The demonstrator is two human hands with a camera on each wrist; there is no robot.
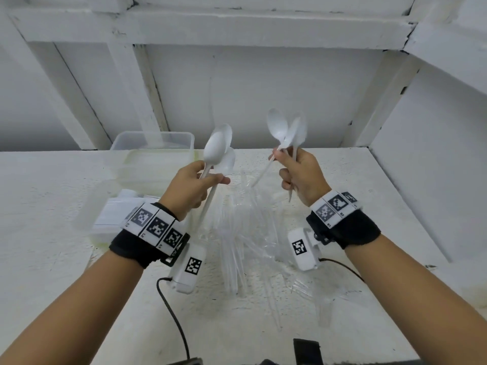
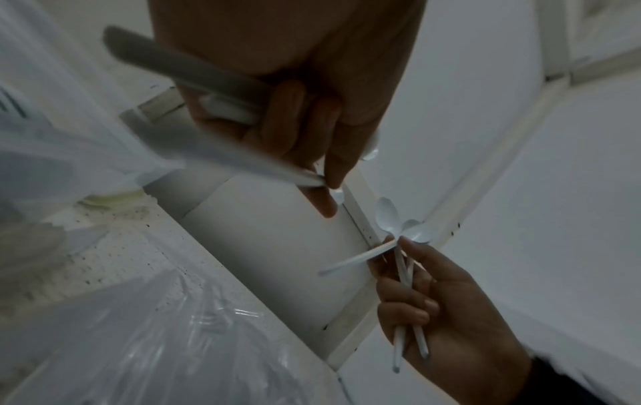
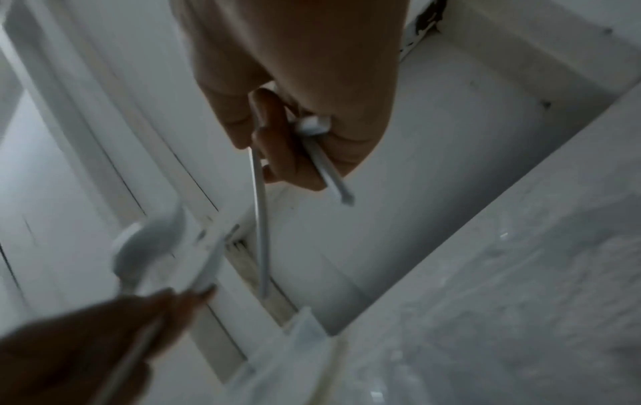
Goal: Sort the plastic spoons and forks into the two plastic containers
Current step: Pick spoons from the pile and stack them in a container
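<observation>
My left hand (image 1: 196,184) grips a bunch of white plastic spoons (image 1: 217,148) by their handles, bowls pointing up. My right hand (image 1: 297,175) holds three white spoons (image 1: 283,130) fanned out, also bowls up; they show again as the right-hand spoons (image 2: 402,227) in the left wrist view. Both hands hover above a pile of clear plastic cutlery and wrappers (image 1: 245,233) on the white table. A clear plastic container (image 1: 152,143) stands at the back left, and a second clear container (image 1: 105,209) lies under my left wrist. The handles (image 3: 260,219) stick out below my right fingers.
The white table (image 1: 369,206) ends at a white panelled wall (image 1: 263,88) behind and a side wall at right. A black cable (image 1: 174,312) runs from my left wrist camera toward the front edge. A dark object (image 1: 307,349) sits at the near edge.
</observation>
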